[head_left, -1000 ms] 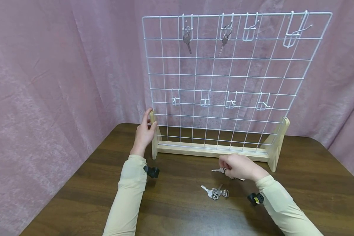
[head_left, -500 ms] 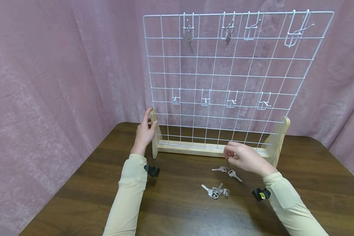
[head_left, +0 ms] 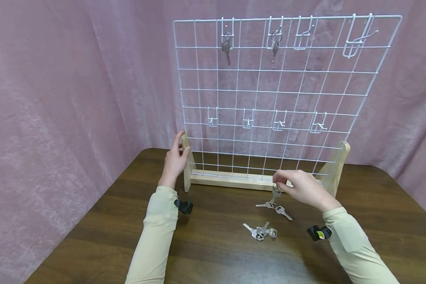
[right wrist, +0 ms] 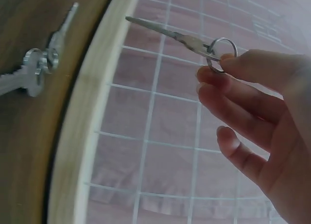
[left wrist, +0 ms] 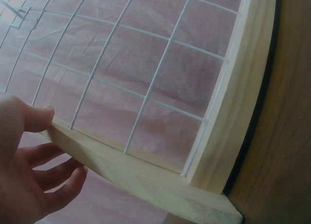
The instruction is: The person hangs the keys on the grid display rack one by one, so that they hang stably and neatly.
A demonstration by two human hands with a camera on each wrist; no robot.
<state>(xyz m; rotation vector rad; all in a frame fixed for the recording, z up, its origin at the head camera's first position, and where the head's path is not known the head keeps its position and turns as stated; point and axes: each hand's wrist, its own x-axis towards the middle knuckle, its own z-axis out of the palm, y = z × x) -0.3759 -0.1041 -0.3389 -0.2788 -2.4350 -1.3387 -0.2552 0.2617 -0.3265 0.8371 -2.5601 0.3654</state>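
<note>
My right hand point(head_left: 303, 188) pinches a key ring point(right wrist: 222, 55) between thumb and fingertips, and a key point(right wrist: 192, 43) hangs from it, just above the table. My left hand point(head_left: 174, 161) grips the top of the stand's left wooden upright point(head_left: 186, 167); in the left wrist view the thumb lies on one side of the wood point(left wrist: 121, 165) and the fingers on the other. Below the held key lie two loose keys, one pointing left point(head_left: 265, 205) and one pointing right point(head_left: 283, 212). Nearer the front is a small pile of keys point(head_left: 260, 232).
A white wire grid point(head_left: 266, 81) stands in the wooden base point(head_left: 230, 182). Single keys hang from two upper hooks, at left point(head_left: 226, 47) and beside it point(head_left: 275, 48). Two further upper hooks and several lower hooks point(head_left: 248, 123) hold nothing. A pink curtain point(head_left: 74, 98) is behind.
My right hand has risen from the keys on the table and moved slightly right, with a key on a ring now hanging from its fingertips. My left hand has stayed on the upright.
</note>
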